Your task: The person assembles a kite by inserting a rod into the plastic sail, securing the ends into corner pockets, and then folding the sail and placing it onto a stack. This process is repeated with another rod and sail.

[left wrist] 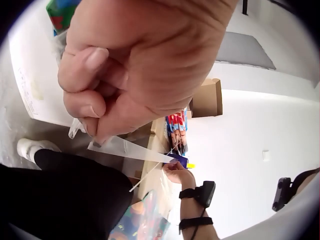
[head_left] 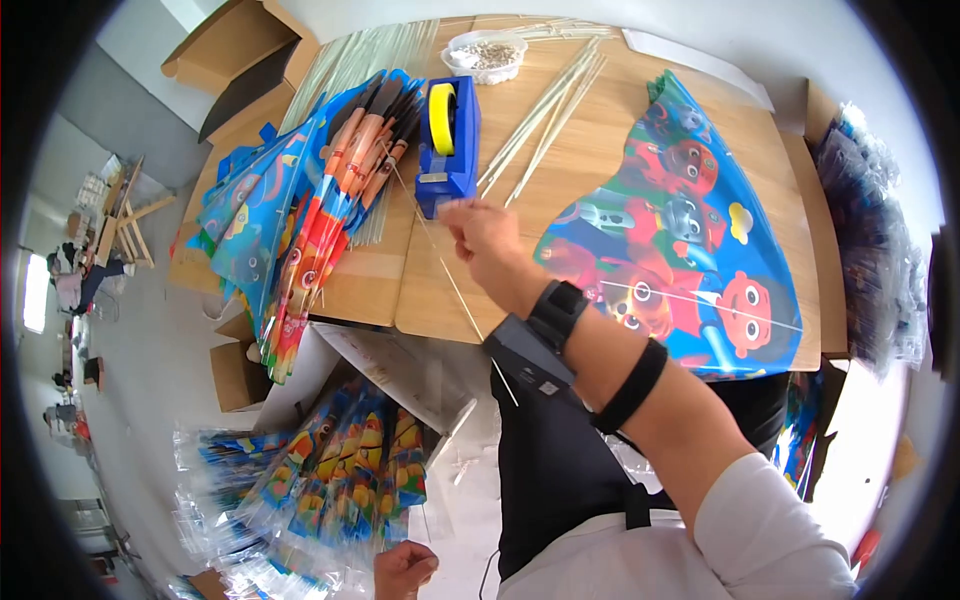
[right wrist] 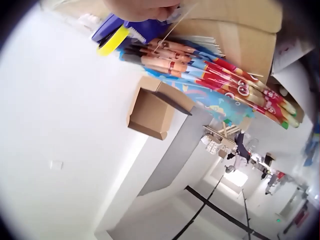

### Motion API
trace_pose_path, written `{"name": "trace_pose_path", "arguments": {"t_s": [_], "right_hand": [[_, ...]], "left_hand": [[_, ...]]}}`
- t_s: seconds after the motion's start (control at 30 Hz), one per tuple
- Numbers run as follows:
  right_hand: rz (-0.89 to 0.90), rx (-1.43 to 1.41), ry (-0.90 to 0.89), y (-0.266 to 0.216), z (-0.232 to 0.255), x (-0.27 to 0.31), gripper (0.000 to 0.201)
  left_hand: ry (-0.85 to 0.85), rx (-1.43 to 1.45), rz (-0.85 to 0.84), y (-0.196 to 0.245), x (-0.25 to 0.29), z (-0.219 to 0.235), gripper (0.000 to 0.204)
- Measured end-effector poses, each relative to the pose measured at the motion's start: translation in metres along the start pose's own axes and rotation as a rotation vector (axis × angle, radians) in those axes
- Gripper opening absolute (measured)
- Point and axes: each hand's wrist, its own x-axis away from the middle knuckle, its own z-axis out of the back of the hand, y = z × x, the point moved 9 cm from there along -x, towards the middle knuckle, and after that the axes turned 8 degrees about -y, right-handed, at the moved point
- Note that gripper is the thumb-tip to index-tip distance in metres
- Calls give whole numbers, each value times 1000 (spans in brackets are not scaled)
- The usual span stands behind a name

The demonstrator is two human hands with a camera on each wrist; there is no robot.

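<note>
Low at the front, my left hand (head_left: 405, 572) pinches the end of a long strip of clear tape (left wrist: 132, 149) between thumb and fingers. The strip runs taut to a blue tape dispenser (head_left: 447, 160) with a yellow-cored roll. My right hand (head_left: 490, 245) is at the dispenser's near end, its curled fingertips pinching the far end of the strip. A thin pale stick (head_left: 462, 298) slants past these fingertips and out over the table edge. Left of the dispenser lies a bundle of printed cartoon sheets (head_left: 340, 190), some rolled or folded tight.
A flat cartoon-printed sheet (head_left: 690, 250) covers the table's right side. Behind are loose pale sticks (head_left: 550, 110) and a white tub (head_left: 485, 57) of small pieces. An open cardboard box (head_left: 240, 60) stands back left. Plastic-wrapped printed items (head_left: 340, 460) lie below the table.
</note>
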Motion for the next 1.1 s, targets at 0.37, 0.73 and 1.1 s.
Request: {"name": "trace_pose_path", "arguments": {"t_s": [0.37,0.73,1.1], "right_hand": [[291,-433,60,-136,261,148,13],[600,-668,396,-134,477,307,13],[767,-226,772,-151,524,330,8]], "left_hand": [[-82,-370,-284,93,-29,-42,7],[-343,-697,-376,176,-103,-196,9],[-431,-681,-285,233,-191,-232,6]]}}
